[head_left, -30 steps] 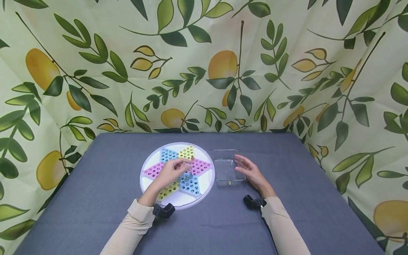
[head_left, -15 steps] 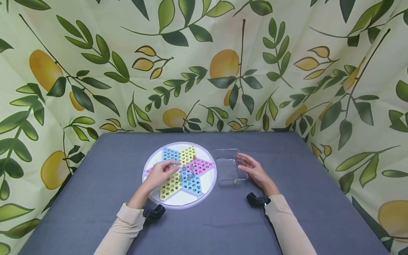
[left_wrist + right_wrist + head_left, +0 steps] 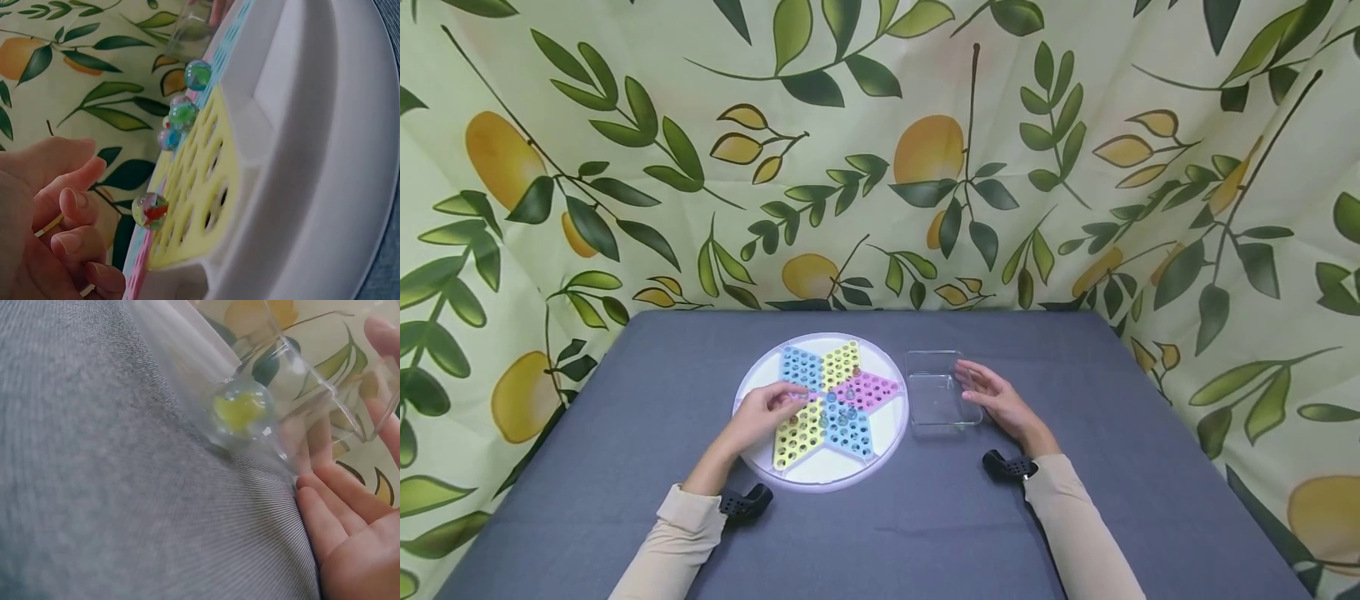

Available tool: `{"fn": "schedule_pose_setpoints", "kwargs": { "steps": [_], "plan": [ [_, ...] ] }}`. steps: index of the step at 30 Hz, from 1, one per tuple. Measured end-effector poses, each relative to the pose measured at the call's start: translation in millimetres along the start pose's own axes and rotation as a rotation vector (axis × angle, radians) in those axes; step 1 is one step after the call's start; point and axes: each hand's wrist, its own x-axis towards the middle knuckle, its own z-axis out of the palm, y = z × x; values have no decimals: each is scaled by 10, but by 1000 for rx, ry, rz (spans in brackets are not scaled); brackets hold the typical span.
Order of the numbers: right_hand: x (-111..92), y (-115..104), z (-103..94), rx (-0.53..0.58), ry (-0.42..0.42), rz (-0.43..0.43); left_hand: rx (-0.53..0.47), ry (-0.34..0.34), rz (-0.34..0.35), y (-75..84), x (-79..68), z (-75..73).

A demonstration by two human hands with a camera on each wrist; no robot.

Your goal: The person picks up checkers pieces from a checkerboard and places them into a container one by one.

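A round white Chinese checkers board (image 3: pixel 891 433) with a star of blue, yellow and pink holes lies left of centre. My left hand (image 3: pixel 763 414) hovers at its left side, fingers loosely curled, with nothing visible in them. Near those fingertips in the left wrist view sits a clear marble with red swirls (image 3: pixel 150 210); a green marble (image 3: pixel 183 116) and a blue-green marble (image 3: pixel 198 75) stand farther along. My right hand (image 3: pixel 1000 402) rests its extended fingers at the right wall of a clear plastic container (image 3: pixel 936 417). A yellow-centred marble (image 3: pixel 240 412) shows through its near corner.
Dark grey cloth (image 3: pixel 895 533) covers the table. Behind it and at the sides hangs a curtain (image 3: pixel 865 217) printed with leaves and fruit. The container stands close to the board's right rim. Each wrist wears a black camera strap (image 3: pixel 1007 467).
My left hand has drawn back leftward from over the board's centre to its left side, uncovering more of the star. The right hand has stayed at the container.
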Motion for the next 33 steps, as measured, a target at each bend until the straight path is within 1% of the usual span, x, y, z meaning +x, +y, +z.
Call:
{"fn": "schedule_pose_setpoints", "kwargs": {
  "steps": [7, 11, 13, 20, 27, 33],
  "plan": [
    [-3, 0, 10, -30, 20, 18, 0, -6, 10, -69, -38, -57],
    [-7, 0, 10, -39, 31, 24, 10, -21, -27, -96, -60, -92],
    [-9, -1, 10, -40, 32, 21, 20, -33, -34, -108, -67, -105],
    [-4, 1, 14, -24, 18, 7, 51, -57, -12, -134, -72, -122],
    [-3, 15, 9, -12, 13, 0, 52, -72, -68, -151, -80, -131],
    [-9, 38, 8, -13, 12, -17, 50, -75, -92, -146, -87, -127]
  ]
}}
